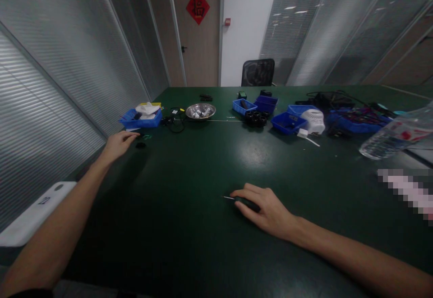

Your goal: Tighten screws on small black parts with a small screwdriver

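Note:
My right hand (267, 208) is closed round a small screwdriver (248, 204) with a dark handle, low over the green table (189, 176); its thin metal shaft points left. At the far left my left hand (119, 144) reaches out with its fingertips pinched at a small dark thing, too small to make out. Just right of those fingertips lie small green pieces (146, 136) and a black piece (140, 145). Behind the left hand stands a blue basket (142, 120) holding white cloth or paper.
A metal bowl (200, 112) with small parts stands at the back, beside a black cable (176, 124). Blue bins (287, 122), black round parts (256, 118) and a white device (314, 121) sit back right. A clear bottle (392, 138) is at the right.

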Motion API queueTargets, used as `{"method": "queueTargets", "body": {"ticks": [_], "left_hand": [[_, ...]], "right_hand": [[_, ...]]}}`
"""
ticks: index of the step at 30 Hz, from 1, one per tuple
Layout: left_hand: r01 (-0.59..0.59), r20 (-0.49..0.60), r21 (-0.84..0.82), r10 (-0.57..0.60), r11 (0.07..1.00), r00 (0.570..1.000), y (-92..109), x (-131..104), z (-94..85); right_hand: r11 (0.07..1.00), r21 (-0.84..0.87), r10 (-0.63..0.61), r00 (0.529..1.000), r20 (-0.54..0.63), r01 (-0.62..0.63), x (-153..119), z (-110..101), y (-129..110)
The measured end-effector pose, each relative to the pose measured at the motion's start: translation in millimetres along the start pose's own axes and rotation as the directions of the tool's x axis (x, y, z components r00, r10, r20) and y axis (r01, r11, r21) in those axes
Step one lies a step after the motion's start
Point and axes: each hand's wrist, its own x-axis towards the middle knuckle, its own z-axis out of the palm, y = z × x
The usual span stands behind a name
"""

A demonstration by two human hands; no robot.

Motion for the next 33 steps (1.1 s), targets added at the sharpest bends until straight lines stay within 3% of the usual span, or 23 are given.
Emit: {"method": "queueTargets", "body": {"ticks": [4, 10, 14, 17, 24, 27, 30, 33], "left_hand": [[0.137, 0.037, -0.077, -0.134, 0.988, 0.990, 7, -3, -3.5], [0.181, 0.055, -0.088, -0.176, 0.980, 0.983, -2, 0, 0.0], [0.162, 0.047, -0.081, -0.159, 0.983, 0.986, -4, 1, 1.0], [0.146, 0.111, -0.075, -0.137, 0.986, 0.984, 0, -1, -2.6], [-0.081, 0.113, -0.103, 0.093, 0.991, 0.989, 4, -3, -3.0], [-0.044, 0.109, -0.120, 0.058, 0.992, 0.992, 5, -3, -1.9], [0.054, 0.168, -0.105, -0.036, 0.993, 0.985, 5, -3, -3.3], [0.078, 0.203, -0.103, -0.056, 0.992, 0.978, 1, -3, -3.8]], "right_hand": [[1.000, -0.007, -0.004, 1.000, 0.007, 0.004, 0, 0, 0], [1.000, -0.013, -0.010, 1.000, 0.004, 0.010, 1, -1, -1], [1.000, -0.018, -0.008, 1.000, 0.010, 0.008, 1, -1, -1], [1.000, -0.021, -0.010, 1.000, 0.012, 0.010, 1, -1, -1], [1.000, -0.017, -0.014, 1.000, 0.010, 0.014, 1, 0, -1], [1.000, -0.018, -0.016, 1.000, 0.014, 0.016, 1, 0, 0], [1.000, -0.019, -0.017, 1.000, 0.020, 0.017, 0, 0, 2], [1.000, -0.025, -0.017, 1.000, 0.021, 0.018, 0, 0, 2]]}}
